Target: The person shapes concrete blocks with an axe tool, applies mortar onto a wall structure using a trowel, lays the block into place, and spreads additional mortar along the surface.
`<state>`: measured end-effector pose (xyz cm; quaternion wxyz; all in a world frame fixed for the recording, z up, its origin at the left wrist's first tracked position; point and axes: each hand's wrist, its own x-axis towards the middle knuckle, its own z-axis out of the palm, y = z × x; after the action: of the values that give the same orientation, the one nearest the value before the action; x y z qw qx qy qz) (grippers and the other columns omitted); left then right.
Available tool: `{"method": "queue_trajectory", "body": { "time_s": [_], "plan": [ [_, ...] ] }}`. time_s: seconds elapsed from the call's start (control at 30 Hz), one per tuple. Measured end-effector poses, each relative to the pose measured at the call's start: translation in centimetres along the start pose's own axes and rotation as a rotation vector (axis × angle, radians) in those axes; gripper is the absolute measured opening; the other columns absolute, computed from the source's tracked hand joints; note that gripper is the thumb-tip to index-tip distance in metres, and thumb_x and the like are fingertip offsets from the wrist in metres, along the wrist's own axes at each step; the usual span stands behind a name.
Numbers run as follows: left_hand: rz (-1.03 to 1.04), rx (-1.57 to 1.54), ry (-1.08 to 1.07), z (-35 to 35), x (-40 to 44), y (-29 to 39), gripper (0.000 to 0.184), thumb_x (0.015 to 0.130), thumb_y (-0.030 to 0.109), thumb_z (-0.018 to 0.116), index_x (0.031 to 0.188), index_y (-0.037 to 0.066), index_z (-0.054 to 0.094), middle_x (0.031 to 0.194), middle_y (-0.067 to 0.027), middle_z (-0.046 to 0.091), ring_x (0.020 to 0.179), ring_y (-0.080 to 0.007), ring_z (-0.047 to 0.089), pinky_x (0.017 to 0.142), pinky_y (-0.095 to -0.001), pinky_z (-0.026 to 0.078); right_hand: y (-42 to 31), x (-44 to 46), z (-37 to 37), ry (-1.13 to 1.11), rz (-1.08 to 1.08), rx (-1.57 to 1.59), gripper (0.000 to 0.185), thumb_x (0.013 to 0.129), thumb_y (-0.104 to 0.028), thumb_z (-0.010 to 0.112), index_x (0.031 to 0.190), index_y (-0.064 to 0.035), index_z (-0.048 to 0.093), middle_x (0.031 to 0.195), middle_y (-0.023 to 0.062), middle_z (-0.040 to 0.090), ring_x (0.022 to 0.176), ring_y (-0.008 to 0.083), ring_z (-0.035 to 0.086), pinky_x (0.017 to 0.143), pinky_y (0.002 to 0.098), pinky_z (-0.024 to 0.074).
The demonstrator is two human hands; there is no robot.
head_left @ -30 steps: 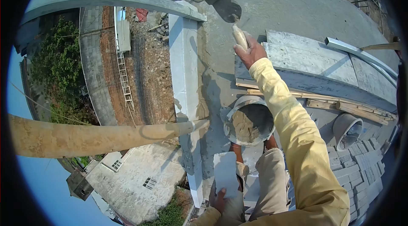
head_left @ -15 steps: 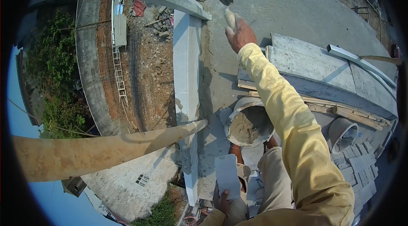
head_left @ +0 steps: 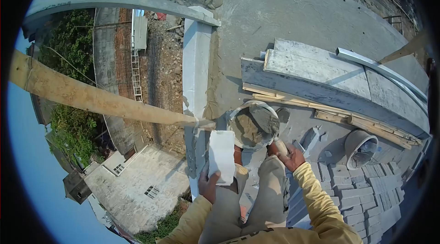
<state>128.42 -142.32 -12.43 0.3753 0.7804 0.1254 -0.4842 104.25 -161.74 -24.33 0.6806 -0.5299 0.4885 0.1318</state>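
My left hand (head_left: 208,184) holds a white block (head_left: 222,157) upright by its lower left edge, in front of my left knee. Closed round the handle of a trowel (head_left: 267,120) is my right hand (head_left: 292,158), beside my right knee. The trowel's grey blade lies inside the mortar bucket (head_left: 234,127), over the wet mortar (head_left: 247,130). The bucket stands between my feet, just beyond the block. Left of it runs a low white block wall (head_left: 196,65) with mortar smeared along its foot.
A bamboo pole (head_left: 110,104) crosses from the left to the wall. Grey boards (head_left: 316,67) and timber strips (head_left: 321,106) lie at the right. An empty-looking bucket (head_left: 360,148) lies near stacked grey blocks (head_left: 362,193). Beyond the wall is a drop.
My right hand has come back from the far floor by the wall, and the trowel is now in the bucket. My left hand has raised the white block closer to the bucket.
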Motion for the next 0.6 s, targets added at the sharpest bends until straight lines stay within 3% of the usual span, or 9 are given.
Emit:
{"method": "queue_trajectory", "body": {
  "time_s": [0.13,0.17,0.27,0.33,0.4,0.47,0.5,0.57,0.6],
  "plan": [
    [0.344,0.290,0.006,2.8,1.9,6.1,0.069,0.079,0.025,0.069,0.133,-0.007,0.039,0.125,-0.0192,0.051,0.112,-0.0232,0.052,0.094,-0.0329,0.043,8.3,2.0,3.5,-0.123,-0.044,-0.067,0.057,0.075,-0.030,0.066,0.124,-0.0058,0.052,0.106,0.0199,0.063,0.100,0.0353,0.061,0.089,0.0395,0.0459],
    [0.393,0.386,0.020,3.7,2.5,8.1,0.066,0.079,0.023,0.068,0.132,-0.005,0.041,0.123,-0.0172,0.054,0.109,-0.0218,0.054,0.093,-0.0329,0.043,6.5,2.3,3.4,-0.157,0.035,-0.080,0.054,0.077,-0.035,0.062,0.122,-0.0062,0.054,0.109,0.0201,0.063,0.102,0.0361,0.059,0.092,0.0413,0.0433],
    [0.573,0.552,-0.040,8.1,3.5,16.1,0.064,0.075,0.022,0.070,0.128,-0.004,0.046,0.117,-0.0172,0.057,0.106,-0.0208,0.056,0.092,-0.0326,0.044,8.0,4.7,6.1,-0.242,-0.025,-0.324,0.052,0.082,-0.037,0.056,0.123,-0.0058,0.054,0.115,0.0206,0.060,0.108,0.0351,0.056,0.097,0.0396,0.0402],
    [0.539,0.661,0.008,10.8,5.2,20.6,0.072,0.070,0.030,0.076,0.125,-0.006,0.046,0.115,-0.0197,0.058,0.103,-0.0234,0.058,0.088,-0.0323,0.046,13.1,7.6,9.7,-0.335,-0.091,-0.424,0.052,0.085,-0.039,0.053,0.125,-0.0050,0.052,0.119,0.0211,0.057,0.113,0.0344,0.054,0.100,0.0380,0.0383],
    [0.654,0.854,0.127,12.3,8.3,24.0,0.072,0.067,0.033,0.077,0.121,-0.005,0.049,0.112,-0.0205,0.059,0.099,-0.0251,0.060,0.086,-0.0330,0.048,9.1,7.1,8.9,-0.331,0.126,-0.414,0.064,0.080,-0.042,0.059,0.129,-0.0030,0.048,0.123,0.0217,0.056,0.111,0.0342,0.056,0.098,0.0379,0.0408],
    [0.742,0.961,0.152,14.9,9.7,28.1,0.074,0.063,0.037,0.080,0.117,-0.004,0.051,0.110,-0.0208,0.060,0.097,-0.0276,0.061,0.085,-0.0334,0.049,15.1,8.8,12.5,-0.326,-0.131,-0.453,0.059,0.084,-0.042,0.054,0.128,-0.0032,0.048,0.128,0.0224,0.051,0.117,0.0321,0.051,0.101,0.0357,0.0381],
    [0.815,1.041,0.172,15.8,11.1,29.9,0.073,0.063,0.037,0.080,0.116,-0.004,0.050,0.108,-0.0214,0.060,0.094,-0.0264,0.062,0.082,-0.0337,0.050,19.4,10.2,15.5,-0.272,-0.147,-0.385,0.057,0.085,-0.041,0.053,0.127,-0.0034,0.049,0.128,0.0223,0.051,0.118,0.0319,0.050,0.101,0.0358,0.0378],
    [0.905,1.156,0.204,16.5,15.6,33.4,0.074,0.063,0.038,0.081,0.114,-0.005,0.050,0.104,-0.0224,0.060,0.089,-0.0259,0.063,0.078,-0.0341,0.052,17.6,9.0,14.1,-0.161,-0.049,-0.141,0.051,0.082,-0.038,0.058,0.121,-0.0058,0.055,0.130,0.0218,0.049,0.116,0.0336,0.052,0.100,0.0385,0.0396],
    [0.929,1.192,0.216,16.9,18.0,35.0,0.075,0.062,0.039,0.082,0.113,-0.005,0.050,0.102,-0.0228,0.061,0.087,-0.0266,0.064,0.077,-0.0342,0.053,14.7,7.0,10.9,-0.131,-0.011,-0.067,0.050,0.081,-0.034,0.060,0.122,-0.0054,0.054,0.124,0.0227,0.053,0.112,0.0351,0.054,0.098,0.0387,0.0413]
  ]
}}
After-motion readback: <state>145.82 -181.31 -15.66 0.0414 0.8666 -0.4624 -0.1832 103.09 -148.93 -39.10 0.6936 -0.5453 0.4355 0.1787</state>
